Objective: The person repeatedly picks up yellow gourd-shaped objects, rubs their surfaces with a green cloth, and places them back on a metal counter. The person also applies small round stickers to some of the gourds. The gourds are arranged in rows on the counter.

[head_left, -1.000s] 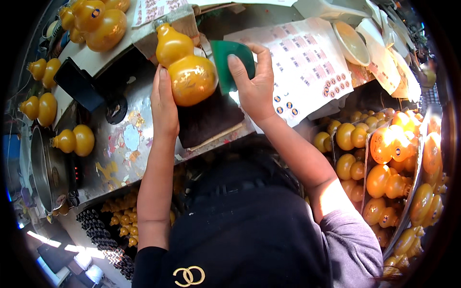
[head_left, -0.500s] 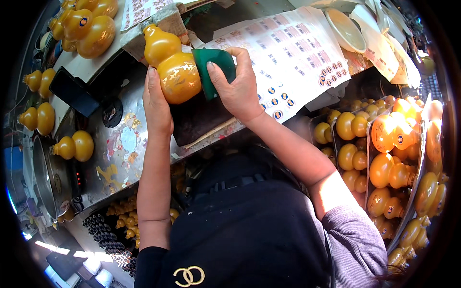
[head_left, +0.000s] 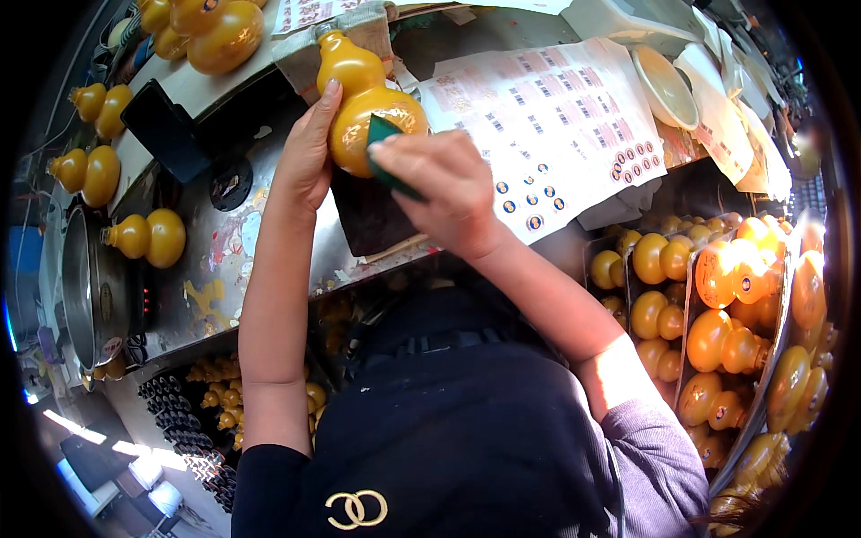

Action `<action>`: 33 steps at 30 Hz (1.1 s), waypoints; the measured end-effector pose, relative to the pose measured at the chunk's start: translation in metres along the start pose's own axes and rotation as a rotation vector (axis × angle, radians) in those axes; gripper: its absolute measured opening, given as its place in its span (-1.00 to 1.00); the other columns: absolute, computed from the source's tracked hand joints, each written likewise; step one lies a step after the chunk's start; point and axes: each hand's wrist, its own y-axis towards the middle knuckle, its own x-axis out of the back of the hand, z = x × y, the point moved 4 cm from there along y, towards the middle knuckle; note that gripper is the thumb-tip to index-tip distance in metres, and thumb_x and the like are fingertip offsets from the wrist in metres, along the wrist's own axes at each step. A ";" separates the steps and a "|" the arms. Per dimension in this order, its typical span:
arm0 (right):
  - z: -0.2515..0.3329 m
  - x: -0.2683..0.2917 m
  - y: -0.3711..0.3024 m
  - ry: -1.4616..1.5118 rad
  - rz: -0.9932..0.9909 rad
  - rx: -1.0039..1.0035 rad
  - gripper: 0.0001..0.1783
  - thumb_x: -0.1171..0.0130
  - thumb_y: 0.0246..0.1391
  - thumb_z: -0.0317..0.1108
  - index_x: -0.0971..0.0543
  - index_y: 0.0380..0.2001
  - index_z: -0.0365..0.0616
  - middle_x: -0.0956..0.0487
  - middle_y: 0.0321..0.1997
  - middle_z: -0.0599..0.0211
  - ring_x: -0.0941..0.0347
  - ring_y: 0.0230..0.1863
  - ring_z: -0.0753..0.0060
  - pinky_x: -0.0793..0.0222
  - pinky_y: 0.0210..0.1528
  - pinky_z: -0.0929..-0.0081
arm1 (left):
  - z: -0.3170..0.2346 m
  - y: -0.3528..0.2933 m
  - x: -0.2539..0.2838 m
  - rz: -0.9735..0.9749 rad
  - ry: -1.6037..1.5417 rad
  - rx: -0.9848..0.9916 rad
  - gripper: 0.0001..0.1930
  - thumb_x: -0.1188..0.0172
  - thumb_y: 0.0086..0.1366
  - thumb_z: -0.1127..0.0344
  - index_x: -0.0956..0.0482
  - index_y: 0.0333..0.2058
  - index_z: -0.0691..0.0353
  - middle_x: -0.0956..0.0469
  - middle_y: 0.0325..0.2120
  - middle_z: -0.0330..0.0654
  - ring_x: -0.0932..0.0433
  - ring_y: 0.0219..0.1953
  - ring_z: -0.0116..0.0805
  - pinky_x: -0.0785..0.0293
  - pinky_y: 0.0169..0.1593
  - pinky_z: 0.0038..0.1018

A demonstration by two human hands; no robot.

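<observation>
A glossy yellow gourd-shaped bottle (head_left: 381, 106) lies tilted at the worktable's middle, its neck against a cloth-wrapped block (head_left: 294, 61). Pale gold markings show on its lower bulb. My left hand (head_left: 307, 152) grips the bottle along its left side, thumb laid up the surface. In my right hand (head_left: 448, 184), somewhat blurred, is a thin dark green scraper-like sheet (head_left: 382, 133), its upper part pressed on the lower bulb. Beneath them lies a dark brown pad (head_left: 359, 215), partly hidden by my hands.
Sticker sheets (head_left: 547, 117) spread to the right, near a pale bowl (head_left: 664, 88). More gourd bottles (head_left: 166, 238) stand left, beside a black phone-like device (head_left: 163, 130) and a metal pan (head_left: 81, 287). Racks of gourds (head_left: 717, 341) fill the lower right.
My right hand has turned and brought the green sheet from the bottle's right side onto the front of its lower bulb. My left hand keeps its hold. The whole view has shifted slightly.
</observation>
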 end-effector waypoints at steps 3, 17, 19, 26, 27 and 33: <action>0.009 -0.014 -0.007 -0.060 0.030 0.141 -0.53 -0.32 -0.36 -0.62 -0.66 -0.22 -0.06 -0.61 -0.19 0.41 -0.46 -0.34 0.40 -0.37 -0.27 0.52 | 0.003 -0.001 0.001 0.042 -0.090 -0.002 -0.46 -0.08 0.34 -0.03 -0.38 0.10 0.29 -0.53 -0.06 -0.09 -0.56 -0.03 -0.31 -0.48 0.08 -0.39; 0.033 -0.034 0.000 -0.040 0.267 0.124 -0.60 -0.26 -0.31 -0.58 -0.63 -0.26 -0.07 -0.57 -0.26 0.43 -0.45 -0.36 0.40 -0.36 -0.26 0.49 | 0.002 0.001 0.004 0.119 -0.121 0.035 -0.48 -0.03 0.37 -0.01 -0.34 0.11 0.29 -0.51 -0.04 -0.09 -0.54 -0.01 -0.31 -0.49 0.07 -0.37; 0.027 -0.023 0.000 0.036 0.227 0.090 -0.67 -0.24 -0.25 -0.55 -0.61 -0.29 -0.04 -0.56 -0.29 0.47 -0.47 -0.31 0.43 -0.33 -0.21 0.50 | 0.003 0.002 0.005 0.099 -0.087 0.026 -0.47 -0.01 0.38 -0.03 -0.34 0.11 0.29 -0.51 -0.03 -0.10 -0.54 0.00 -0.33 -0.48 0.08 -0.38; -0.019 0.018 -0.001 0.021 0.131 0.132 -0.78 -0.30 -0.19 -0.56 -0.62 -0.38 -0.06 -0.61 -0.24 0.39 -0.55 -0.13 0.36 -0.39 -0.06 0.44 | 0.003 -0.004 -0.002 0.020 -0.021 0.007 -0.46 0.03 0.39 -0.07 -0.36 0.12 0.25 -0.52 -0.03 -0.14 -0.52 0.02 -0.38 -0.42 0.11 -0.43; -0.022 0.016 -0.006 0.043 0.132 0.165 -0.79 -0.30 -0.18 -0.56 -0.63 -0.39 -0.07 -0.61 -0.24 0.38 -0.56 -0.11 0.34 -0.41 -0.05 0.44 | 0.002 -0.006 -0.004 0.006 -0.014 -0.004 -0.46 0.03 0.39 -0.07 -0.36 0.12 0.25 -0.52 -0.03 -0.13 -0.52 0.02 -0.37 -0.42 0.11 -0.43; -0.029 0.018 -0.016 0.073 0.169 0.151 -0.80 -0.30 -0.17 -0.56 -0.63 -0.40 -0.07 -0.62 -0.22 0.37 -0.56 -0.10 0.33 -0.43 -0.07 0.44 | 0.001 -0.007 -0.002 -0.006 -0.040 0.002 -0.50 0.06 0.41 -0.03 -0.36 0.12 0.24 -0.51 -0.02 -0.14 -0.52 0.01 -0.36 -0.42 0.10 -0.42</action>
